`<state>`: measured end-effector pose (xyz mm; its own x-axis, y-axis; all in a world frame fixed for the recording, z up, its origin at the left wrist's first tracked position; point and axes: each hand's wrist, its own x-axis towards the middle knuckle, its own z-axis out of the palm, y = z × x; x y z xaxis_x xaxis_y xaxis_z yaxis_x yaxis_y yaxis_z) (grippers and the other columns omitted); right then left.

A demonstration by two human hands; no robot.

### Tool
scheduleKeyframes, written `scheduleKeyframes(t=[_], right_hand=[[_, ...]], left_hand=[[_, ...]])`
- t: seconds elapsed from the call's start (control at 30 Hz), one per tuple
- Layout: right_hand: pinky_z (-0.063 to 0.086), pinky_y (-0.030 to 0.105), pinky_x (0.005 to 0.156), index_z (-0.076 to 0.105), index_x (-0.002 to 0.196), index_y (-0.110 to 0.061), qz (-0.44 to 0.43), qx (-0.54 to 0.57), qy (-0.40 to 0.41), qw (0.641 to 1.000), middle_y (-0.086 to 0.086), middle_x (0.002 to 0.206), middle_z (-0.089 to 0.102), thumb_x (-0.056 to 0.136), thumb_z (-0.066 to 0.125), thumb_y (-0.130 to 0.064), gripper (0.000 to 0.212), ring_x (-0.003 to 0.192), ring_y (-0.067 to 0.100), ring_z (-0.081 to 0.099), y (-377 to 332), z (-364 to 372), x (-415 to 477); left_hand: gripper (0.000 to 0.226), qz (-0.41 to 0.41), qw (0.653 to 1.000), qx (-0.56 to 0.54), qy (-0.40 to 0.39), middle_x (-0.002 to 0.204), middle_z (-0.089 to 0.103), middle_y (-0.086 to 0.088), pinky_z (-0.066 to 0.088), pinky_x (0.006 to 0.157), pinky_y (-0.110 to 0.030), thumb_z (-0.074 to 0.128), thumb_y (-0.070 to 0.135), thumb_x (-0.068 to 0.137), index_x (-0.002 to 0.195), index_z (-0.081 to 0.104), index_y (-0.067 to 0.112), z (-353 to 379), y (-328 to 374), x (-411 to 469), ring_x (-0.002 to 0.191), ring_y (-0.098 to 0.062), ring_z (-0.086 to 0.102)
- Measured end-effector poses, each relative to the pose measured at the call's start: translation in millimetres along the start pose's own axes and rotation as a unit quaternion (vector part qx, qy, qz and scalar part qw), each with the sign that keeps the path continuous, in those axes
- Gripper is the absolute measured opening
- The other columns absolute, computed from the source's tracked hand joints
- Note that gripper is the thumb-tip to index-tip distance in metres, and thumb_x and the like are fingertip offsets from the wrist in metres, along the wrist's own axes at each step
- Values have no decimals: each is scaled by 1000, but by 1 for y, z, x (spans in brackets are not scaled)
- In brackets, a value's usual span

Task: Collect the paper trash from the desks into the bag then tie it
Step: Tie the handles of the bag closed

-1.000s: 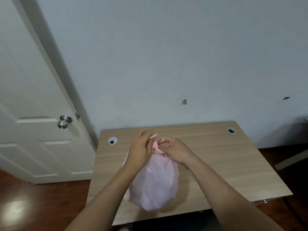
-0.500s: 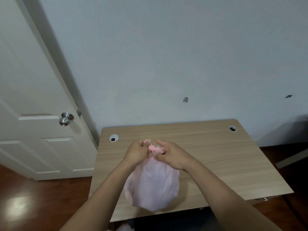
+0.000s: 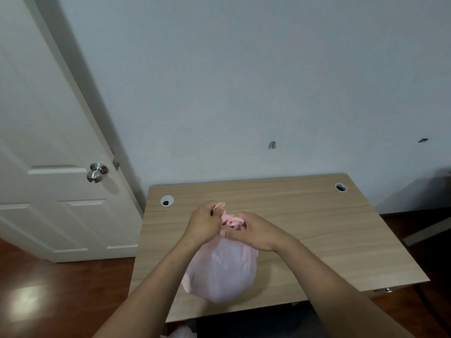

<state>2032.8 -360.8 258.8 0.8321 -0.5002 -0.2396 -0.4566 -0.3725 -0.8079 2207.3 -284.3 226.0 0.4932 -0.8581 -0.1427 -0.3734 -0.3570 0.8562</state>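
Head view. The pink plastic bag point(image 3: 222, 272) sits on the wooden surface point(image 3: 329, 228), near its front edge and left of centre. It is full and rounded, with pale contents faintly visible through the film. Its neck is gathered upward into twisted pink handle strips point(image 3: 228, 220).

The left hand point(image 3: 203, 224) grips one strip, its fingers point(image 3: 214, 209) curled round the end that pokes out above the knuckles. The right hand point(image 3: 256, 234) pinches the other strip just beside it, fingers curled over the plastic. Both hands meet directly above the bag. Whether a knot is complete cannot be told.

The surface has a cable hole point(image 3: 167, 200) at the rear left and a second cable hole point(image 3: 340, 187) at the rear right. A white panelled door point(image 3: 48, 142) with a metal knob point(image 3: 97, 172) stands to the left, beside a pale wall point(image 3: 244, 69). The floor point(image 3: 36, 276) is dark reddish wood.
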Motion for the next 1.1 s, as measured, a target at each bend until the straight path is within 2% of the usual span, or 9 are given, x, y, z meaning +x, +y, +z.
scheduleKeyframes(t=[0.1, 0.27, 0.4, 0.5, 0.6, 0.7, 0.87, 1.0, 1.1], right_hand=[[33, 34, 63, 47, 75, -20, 5, -48, 42, 998, -6, 72, 49, 100, 71, -27, 35, 60, 6, 41, 6, 2, 0], [34, 29, 61, 45, 72, -25, 0, -30, 86, 996, -13, 66, 48, 107, 62, -49, 46, 63, 6, 44, 19, 9, 3], [43, 19, 64, 68, 73, -42, -6, -33, 64, 997, -11, 75, 72, 112, 51, -54, 44, 65, 0, 60, 22, 7, -2], [49, 31, 68, 81, 91, -29, 6, -53, 66, 996, 3, 81, 76, 109, 43, -68, 57, 71, 14, 66, 38, 10, 1], [45, 33, 69, 64, 78, -12, -1, -63, 92, 994, 4, 72, 65, 112, 44, -61, 63, 70, 20, 59, 54, 18, 6], [45, 35, 71, 62, 71, -15, 19, -97, 104, 990, 0, 72, 68, 116, 44, -49, 59, 72, 17, 62, 64, 24, 10], [42, 39, 70, 45, 60, -21, 129, -160, 95, 974, 1, 66, 57, 115, 42, -50, 62, 78, 32, 62, 90, 29, 2], [45, 38, 79, 75, 100, -17, 196, -209, 91, 954, 18, 114, 76, 113, 36, -59, 60, 110, 38, 70, 101, 36, -10], [52, 40, 89, 74, 122, -21, 225, -255, 97, 935, 14, 124, 75, 113, 33, -62, 59, 116, 37, 69, 96, 40, -12]], left_hand=[[43, -18, 999, -7, -30, 66, 55, 8, 38, 64, -32, 56, 39, 110, 73, 59, 18, -1, 3, 1, 64, -14, 48], [49, -23, 998, -18, -60, 69, 50, 4, 35, 62, -32, 56, 42, 109, 78, 59, 4, -4, -3, 4, 62, -13, 43], [41, -39, 995, -52, -76, 69, 51, 5, 34, 60, -30, 59, 41, 109, 75, 60, 17, -1, -13, 5, 59, -10, 41], [43, -54, 994, -65, -68, 66, 52, 8, 35, 61, -29, 61, 40, 108, 72, 60, 16, 6, -27, 5, 58, -8, 42], [48, -74, 995, -50, -36, 58, 47, 13, 35, 58, -29, 62, 36, 108, 65, 58, 16, 15, -40, 5, 53, -8, 39], [48, -92, 996, -1, -3, 64, 55, 2, 38, 61, -33, 62, 39, 107, 74, 62, 4, 19, -58, 8, 62, -18, 47], [42, -106, 989, 97, 27, 71, 71, -1, 40, 60, -31, 61, 37, 107, 76, 68, 9, 8, -100, 6, 72, -24, 62], [41, -121, 983, 130, 44, 76, 75, -8, 50, 69, -38, 65, 35, 106, 79, 71, 4, -4, -132, 7, 77, -32, 67], [45, -122, 983, 126, 52, 77, 76, -10, 45, 67, -37, 63, 38, 106, 76, 70, 5, -5, -133, 6, 79, -33, 68]])
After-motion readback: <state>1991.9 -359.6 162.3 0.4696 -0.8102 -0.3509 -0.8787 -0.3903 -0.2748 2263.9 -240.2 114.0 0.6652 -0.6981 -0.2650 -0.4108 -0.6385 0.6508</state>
